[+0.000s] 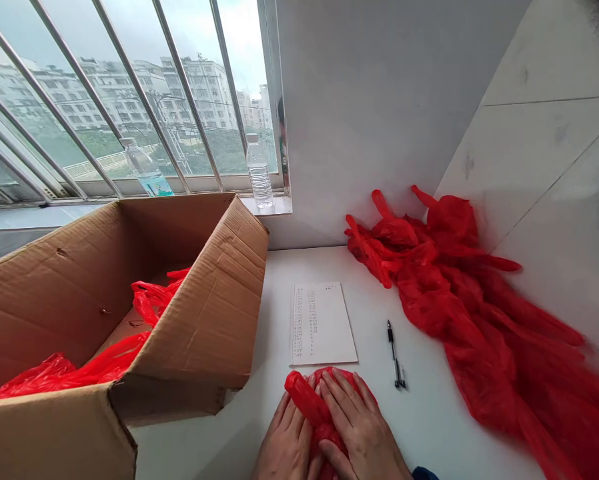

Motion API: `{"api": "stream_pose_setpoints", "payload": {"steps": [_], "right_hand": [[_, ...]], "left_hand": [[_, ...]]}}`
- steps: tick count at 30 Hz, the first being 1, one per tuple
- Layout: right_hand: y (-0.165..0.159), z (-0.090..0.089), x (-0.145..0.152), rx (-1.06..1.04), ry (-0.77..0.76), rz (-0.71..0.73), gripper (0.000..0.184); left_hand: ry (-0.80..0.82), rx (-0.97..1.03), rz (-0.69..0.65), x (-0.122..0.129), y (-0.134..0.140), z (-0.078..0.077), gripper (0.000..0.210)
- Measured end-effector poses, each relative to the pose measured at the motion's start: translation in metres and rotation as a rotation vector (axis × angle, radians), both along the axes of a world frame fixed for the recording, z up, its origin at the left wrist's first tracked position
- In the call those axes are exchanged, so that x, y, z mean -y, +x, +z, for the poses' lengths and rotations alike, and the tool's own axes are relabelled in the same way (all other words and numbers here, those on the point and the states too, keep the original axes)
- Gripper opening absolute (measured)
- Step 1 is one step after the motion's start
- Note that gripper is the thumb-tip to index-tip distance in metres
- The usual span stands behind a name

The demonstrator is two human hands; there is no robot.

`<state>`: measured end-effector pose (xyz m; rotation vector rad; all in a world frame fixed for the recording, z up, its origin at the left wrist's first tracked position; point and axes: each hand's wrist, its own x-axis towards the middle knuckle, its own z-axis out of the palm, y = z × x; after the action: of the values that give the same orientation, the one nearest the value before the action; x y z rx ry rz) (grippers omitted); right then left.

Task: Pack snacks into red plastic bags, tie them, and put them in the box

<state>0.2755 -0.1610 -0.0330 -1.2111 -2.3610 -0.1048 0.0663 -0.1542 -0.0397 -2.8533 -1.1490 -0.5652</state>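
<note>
A red plastic bag [307, 400] lies bunched on the white table at the near edge of the view, one looped handle standing up at its upper left. My left hand [288, 437] rests on the bag's left side with fingers stretched forward. On the right side, my right hand [362, 430] lies flat over the bag, fingers extended and slightly apart. Both hands press on the plastic; neither is closed around it. Just beyond the fingertips is a white notepad [327, 327] with handwritten columns. A black pen [393, 353] lies to the right of it.
At left stands an open cardboard box [199, 327] with red bags [94, 360] inside. A big heap of red bags [459, 300] spreads along the right wall. Two plastic bottles, one clear [259, 173] and one with a blue label [152, 175], stand by the barred window.
</note>
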Motion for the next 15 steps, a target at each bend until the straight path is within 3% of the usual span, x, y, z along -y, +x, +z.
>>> {"api": "stream_pose_setpoints", "payload": {"steps": [15], "right_hand": [[-0.008,-0.008,-0.003,0.010,0.016,-0.080,0.086]], "left_hand": [[-0.005,-0.019,0.000,-0.011,0.002,0.005,0.085]]}}
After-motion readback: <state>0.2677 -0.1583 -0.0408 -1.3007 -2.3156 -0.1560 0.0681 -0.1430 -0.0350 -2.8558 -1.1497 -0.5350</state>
